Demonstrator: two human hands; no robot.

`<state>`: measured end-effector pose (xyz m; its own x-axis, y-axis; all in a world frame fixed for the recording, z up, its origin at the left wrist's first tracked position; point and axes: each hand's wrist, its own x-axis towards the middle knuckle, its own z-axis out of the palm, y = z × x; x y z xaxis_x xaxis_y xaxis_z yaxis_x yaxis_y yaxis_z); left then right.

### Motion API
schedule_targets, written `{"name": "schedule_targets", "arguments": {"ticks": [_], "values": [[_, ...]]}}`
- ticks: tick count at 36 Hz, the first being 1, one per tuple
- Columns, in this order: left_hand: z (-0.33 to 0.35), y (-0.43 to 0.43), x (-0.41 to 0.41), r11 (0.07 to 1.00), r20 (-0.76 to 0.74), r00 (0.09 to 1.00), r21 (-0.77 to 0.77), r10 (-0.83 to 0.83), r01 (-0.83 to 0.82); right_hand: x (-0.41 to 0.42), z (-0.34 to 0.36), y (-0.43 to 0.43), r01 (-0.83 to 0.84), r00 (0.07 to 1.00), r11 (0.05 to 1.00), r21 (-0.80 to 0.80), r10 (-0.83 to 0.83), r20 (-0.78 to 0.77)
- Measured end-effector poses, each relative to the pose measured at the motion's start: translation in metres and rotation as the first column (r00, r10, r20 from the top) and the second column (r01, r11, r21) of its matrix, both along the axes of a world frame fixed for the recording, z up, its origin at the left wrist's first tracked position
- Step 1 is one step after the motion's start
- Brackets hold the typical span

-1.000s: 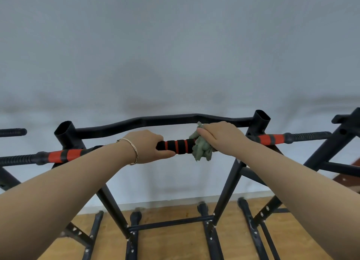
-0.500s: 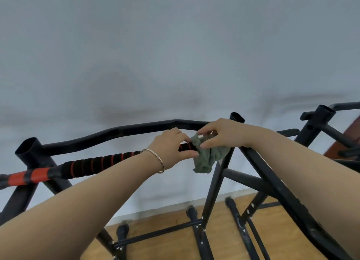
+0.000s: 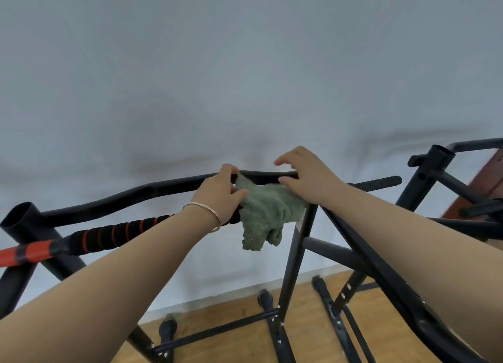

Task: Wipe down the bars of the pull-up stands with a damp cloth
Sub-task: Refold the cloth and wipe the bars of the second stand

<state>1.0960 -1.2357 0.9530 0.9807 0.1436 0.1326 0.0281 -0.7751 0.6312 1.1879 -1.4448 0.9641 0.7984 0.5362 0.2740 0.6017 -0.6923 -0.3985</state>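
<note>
The room is bright with soft, even light all over. The green cloth looks clear, with small dark folds. On the wall above and to the left of the cloth lie faint grey shadows with fuzzy edges. Far out to the sides of the cloth the black bars look bent and leaning, as the wide lens stretches them. Below the cloth the wooden floor is a bit smeary, and the arms look huge and soft.
</note>
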Motion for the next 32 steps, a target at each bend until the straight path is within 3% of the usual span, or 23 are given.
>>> {"name": "schedule_targets", "arguments": {"ticks": [2,5,11,15,23,27,30,32], "values": [[-0.001,0.008,-0.002,0.993,-0.112,0.994,0.117,0.012,0.001,-0.007,-0.01,0.005,-0.104,0.973,0.99,-0.096,0.121,0.195],[-0.007,0.022,-0.005,0.972,-0.252,0.968,0.225,-0.005,0.064,-0.02,-0.025,0.012,-0.262,0.94,0.944,-0.201,0.297,0.169],[0.003,0.044,-0.009,0.867,-0.403,0.915,0.449,-0.02,0.216,-0.026,-0.032,0.036,-0.156,0.944,0.884,-0.44,0.264,0.196],[-0.001,0.059,-0.014,0.909,-0.516,0.855,0.327,-0.056,0.257,-0.02,-0.037,0.046,-0.138,0.949,0.873,-0.469,0.251,0.189],[-0.018,0.056,-0.02,0.748,-0.329,0.944,0.62,-0.024,0.235,-0.015,-0.04,0.061,-0.059,0.936,0.862,-0.504,0.223,0.271],[-0.027,0.051,-0.028,0.659,-0.192,0.981,0.736,-0.017,0.156,-0.007,-0.031,0.07,-0.078,0.997,0.861,-0.502,0.068,-0.039],[-0.042,0.049,-0.038,0.554,-0.015,0.999,0.832,-0.031,0.03,-0.003,-0.02,0.077,-0.089,0.94,0.905,-0.417,-0.062,-0.335],[-0.042,0.05,-0.041,0.56,-0.009,1.0,0.828,-0.026,0.022,-0.007,-0.017,0.076,-0.096,0.938,0.91,-0.403,-0.052,-0.342]]}}
